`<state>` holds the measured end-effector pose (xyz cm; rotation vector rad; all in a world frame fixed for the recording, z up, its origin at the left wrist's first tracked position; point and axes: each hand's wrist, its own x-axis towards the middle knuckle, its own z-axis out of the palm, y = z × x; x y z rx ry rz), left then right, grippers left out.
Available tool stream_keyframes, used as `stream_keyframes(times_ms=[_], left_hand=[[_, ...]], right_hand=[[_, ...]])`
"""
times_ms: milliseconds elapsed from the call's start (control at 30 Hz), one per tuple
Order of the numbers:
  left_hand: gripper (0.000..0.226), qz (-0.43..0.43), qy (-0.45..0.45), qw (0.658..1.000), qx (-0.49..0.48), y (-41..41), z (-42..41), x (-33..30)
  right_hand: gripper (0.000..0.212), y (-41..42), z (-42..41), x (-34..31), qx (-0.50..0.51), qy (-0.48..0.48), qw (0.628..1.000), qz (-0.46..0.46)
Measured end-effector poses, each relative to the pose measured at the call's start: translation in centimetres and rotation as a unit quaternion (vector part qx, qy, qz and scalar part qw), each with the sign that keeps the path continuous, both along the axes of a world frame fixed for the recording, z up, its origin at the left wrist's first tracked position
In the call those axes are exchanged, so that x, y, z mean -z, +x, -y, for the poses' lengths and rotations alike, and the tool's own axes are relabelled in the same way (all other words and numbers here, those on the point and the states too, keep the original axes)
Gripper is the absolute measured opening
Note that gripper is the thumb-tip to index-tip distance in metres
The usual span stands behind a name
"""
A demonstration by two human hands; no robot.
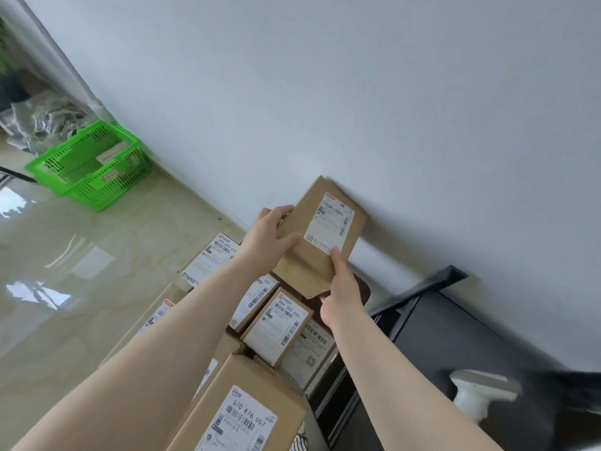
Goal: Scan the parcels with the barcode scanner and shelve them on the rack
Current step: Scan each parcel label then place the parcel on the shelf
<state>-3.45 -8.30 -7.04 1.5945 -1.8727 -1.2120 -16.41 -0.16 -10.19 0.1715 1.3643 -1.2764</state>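
In the head view, both hands are holding 1 flat brown parcel (320, 236) up against the white wall (357, 109), above a pile of other boxes. The left hand (270, 234) is gripping the parcel's left edge, thumb curled onto its front and fingers wrapping behind. The right hand (340, 299) is holding the lower edge, its index finger pointing straight up and touching the bottom corner of the white label (328, 227); the other fingers are curling under the cardboard.

Below the arms, several labelled boxes are lying close together on the floor (65, 255). 1 small box (276, 325) is showing 866 303 666 on its label, and the large box (240, 411) nearest the camera is showing 570 K76 057. Another box (209, 260) is lying just left of the left forearm.

At the lower right, a white scanner (478, 395) is resting on a black desk (455, 336), well apart from both hands.

Far left, a green basket (94, 167) is sitting on the glossy floor near the wall, with flat items inside.
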Motion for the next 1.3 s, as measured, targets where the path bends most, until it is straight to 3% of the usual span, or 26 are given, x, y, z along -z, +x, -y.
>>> stream_keyframes(times_ms=[200,400,467,567,733,867,1000,1100,1167,1300], left_hand=[[0.063,-0.127,-0.021,0.991,-0.045,2.2,-7.1,-5.4],[0.066,-0.143,0.036,0.988,-0.033,6.4,-15.4,-8.7],[0.075,-0.137,0.099,0.985,-0.022,7.0,-17.9,-9.3],[0.089,-0.204,0.186,0.961,-0.009,6.6,-21.1,-9.8],[0.112,-0.206,0.219,0.954,0.014,5.1,-24.6,-10.4],[0.077,-0.199,0.238,0.95,0.037,4.2,-26.2,-10.8],[0.093,-0.188,0.22,0.957,-0.014,2.7,-27.1,-10.1],[0.107,-0.189,0.2,0.96,-0.047,1.3,-27.8,-9.1],[0.104,-0.191,0.192,0.96,-0.069,0.5,-28.1,-8.6],[0.117,-0.185,0.195,0.957,-0.113,0.1,-28.2,-7.8]], right_hand=[[0.055,-0.2,-6.0,-4.9,-0.021,-0.11,0.994,0.007],[0.071,1.1,-15.0,-8.3,-0.083,-0.148,0.984,-0.058],[0.065,1.4,-18.0,-9.1,-0.079,-0.157,0.983,-0.054],[0.051,1.5,-21.9,-10.5,-0.084,-0.165,0.981,-0.057],[0.048,0.4,-26.3,-11.8,-0.109,-0.18,0.975,-0.073],[0.057,-0.8,-27.4,-11.1,-0.105,-0.189,0.974,-0.065],[0.071,-2.7,-27.8,-9.4,-0.14,-0.185,0.971,-0.065],[0.067,-4.9,-27.8,-7.2,-0.134,-0.136,0.969,-0.157],[0.057,-6.9,-27.6,-5.4,-0.067,-0.065,0.961,-0.26],[0.063,-11.1,-26.8,-1.7,-0.057,0.148,0.859,-0.487]])
